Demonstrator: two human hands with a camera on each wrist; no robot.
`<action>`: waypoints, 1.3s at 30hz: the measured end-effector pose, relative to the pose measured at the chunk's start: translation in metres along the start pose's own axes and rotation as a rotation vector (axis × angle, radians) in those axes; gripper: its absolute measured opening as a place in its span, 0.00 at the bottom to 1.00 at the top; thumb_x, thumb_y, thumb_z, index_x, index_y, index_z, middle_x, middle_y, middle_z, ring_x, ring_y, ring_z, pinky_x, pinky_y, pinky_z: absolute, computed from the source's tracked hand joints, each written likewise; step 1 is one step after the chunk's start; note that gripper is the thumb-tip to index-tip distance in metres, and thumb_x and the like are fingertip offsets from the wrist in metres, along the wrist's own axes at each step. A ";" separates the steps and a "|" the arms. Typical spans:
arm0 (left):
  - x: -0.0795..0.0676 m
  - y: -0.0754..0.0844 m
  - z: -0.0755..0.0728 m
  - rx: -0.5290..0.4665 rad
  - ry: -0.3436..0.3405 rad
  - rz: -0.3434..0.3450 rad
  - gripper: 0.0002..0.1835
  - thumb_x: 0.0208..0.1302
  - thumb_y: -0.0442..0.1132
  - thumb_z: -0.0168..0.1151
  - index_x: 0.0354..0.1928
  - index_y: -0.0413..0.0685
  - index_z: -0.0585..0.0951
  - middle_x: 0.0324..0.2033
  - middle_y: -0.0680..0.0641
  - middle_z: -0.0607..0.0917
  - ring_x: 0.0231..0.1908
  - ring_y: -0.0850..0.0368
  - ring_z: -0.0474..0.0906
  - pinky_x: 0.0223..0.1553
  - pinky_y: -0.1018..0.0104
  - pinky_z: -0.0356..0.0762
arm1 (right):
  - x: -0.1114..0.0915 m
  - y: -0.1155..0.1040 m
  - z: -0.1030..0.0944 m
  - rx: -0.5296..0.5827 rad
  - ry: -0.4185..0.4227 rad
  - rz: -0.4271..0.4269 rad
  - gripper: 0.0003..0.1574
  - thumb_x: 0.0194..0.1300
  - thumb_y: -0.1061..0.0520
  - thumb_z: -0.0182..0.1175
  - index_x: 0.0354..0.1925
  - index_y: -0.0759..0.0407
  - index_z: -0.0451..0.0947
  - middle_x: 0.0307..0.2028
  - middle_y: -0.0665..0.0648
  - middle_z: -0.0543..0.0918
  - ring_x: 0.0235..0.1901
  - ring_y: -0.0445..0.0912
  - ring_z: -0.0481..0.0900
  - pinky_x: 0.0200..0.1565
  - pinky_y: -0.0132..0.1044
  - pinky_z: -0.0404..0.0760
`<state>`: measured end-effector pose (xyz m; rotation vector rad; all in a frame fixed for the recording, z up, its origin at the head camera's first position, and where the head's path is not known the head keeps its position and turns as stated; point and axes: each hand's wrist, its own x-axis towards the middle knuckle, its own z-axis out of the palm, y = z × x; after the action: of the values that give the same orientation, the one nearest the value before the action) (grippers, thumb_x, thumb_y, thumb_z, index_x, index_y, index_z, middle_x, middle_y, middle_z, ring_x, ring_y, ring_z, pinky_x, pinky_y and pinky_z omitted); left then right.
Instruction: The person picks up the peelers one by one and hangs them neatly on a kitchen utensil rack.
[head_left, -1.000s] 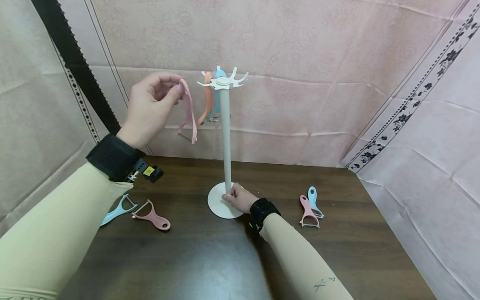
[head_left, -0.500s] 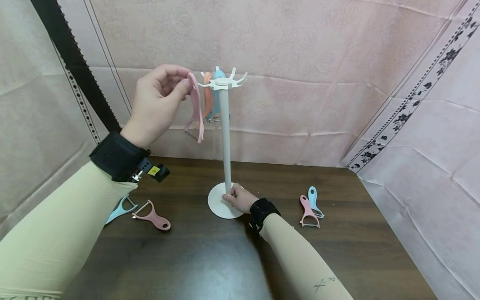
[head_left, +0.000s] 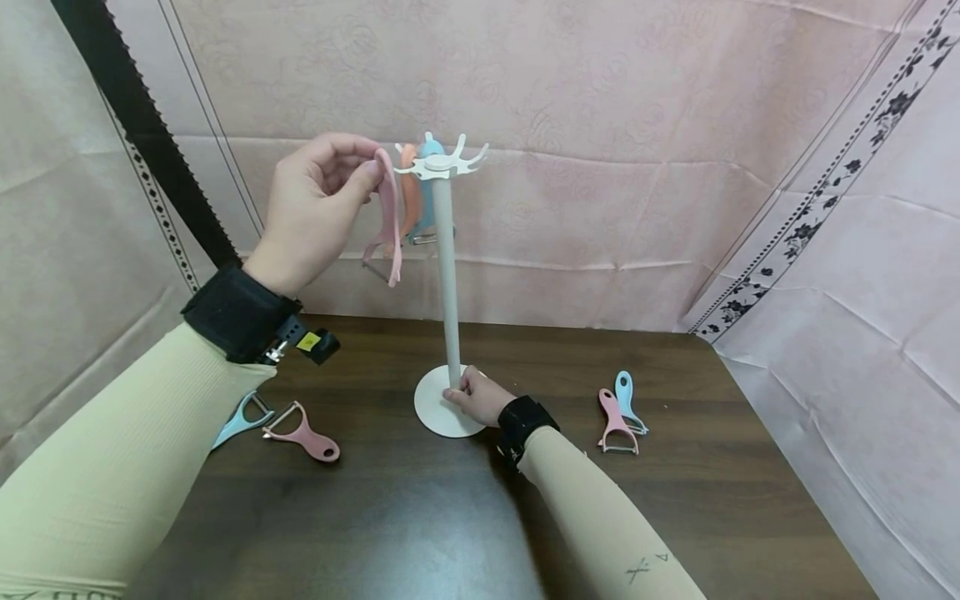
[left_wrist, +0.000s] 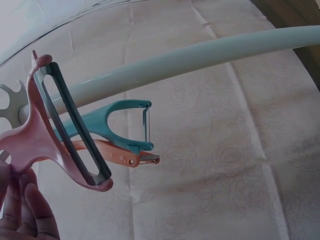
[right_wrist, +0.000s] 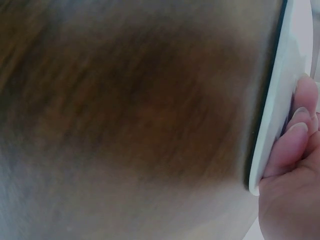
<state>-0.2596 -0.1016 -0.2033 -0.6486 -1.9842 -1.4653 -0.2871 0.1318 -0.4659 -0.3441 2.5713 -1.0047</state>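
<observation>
My left hand [head_left: 315,204] pinches a pink peeler [head_left: 388,221] by the top of its handle, with the blade end hanging down. The handle's top is right at the tip of a left hook on the white hook stand [head_left: 447,283]; whether the hook passes through its hole cannot be seen. Behind it an orange peeler [left_wrist: 112,151] and a blue peeler [left_wrist: 92,122] hang from the stand. Low down, my right hand [head_left: 482,397] grips the foot of the stand's pole, its curled fingers [right_wrist: 289,145] lying against the round base [right_wrist: 280,95].
On the wooden table [head_left: 360,517], a pink peeler [head_left: 307,435] and a blue peeler [head_left: 238,421] lie at the left, the blue one partly behind my sleeve. Another pink peeler [head_left: 617,423] and blue peeler [head_left: 627,400] lie together at the right. A patterned cloth [head_left: 600,100] hangs behind.
My left hand has moved right with the pink peeler, from apart from the stand to its left hook. Over the last half second it barely shifts. My right hand keeps its place.
</observation>
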 end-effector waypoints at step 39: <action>-0.011 -0.005 -0.003 0.098 -0.042 -0.022 0.14 0.71 0.39 0.56 0.53 0.40 0.78 0.38 0.41 0.83 0.39 0.57 0.79 0.39 0.70 0.71 | -0.002 -0.002 -0.001 0.009 -0.012 0.005 0.20 0.71 0.42 0.54 0.39 0.58 0.64 0.31 0.54 0.71 0.33 0.47 0.71 0.37 0.38 0.69</action>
<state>-0.2542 -0.1060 -0.2137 -0.6215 -2.0868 -1.3672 -0.2856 0.1322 -0.4634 -0.3403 2.5551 -1.0099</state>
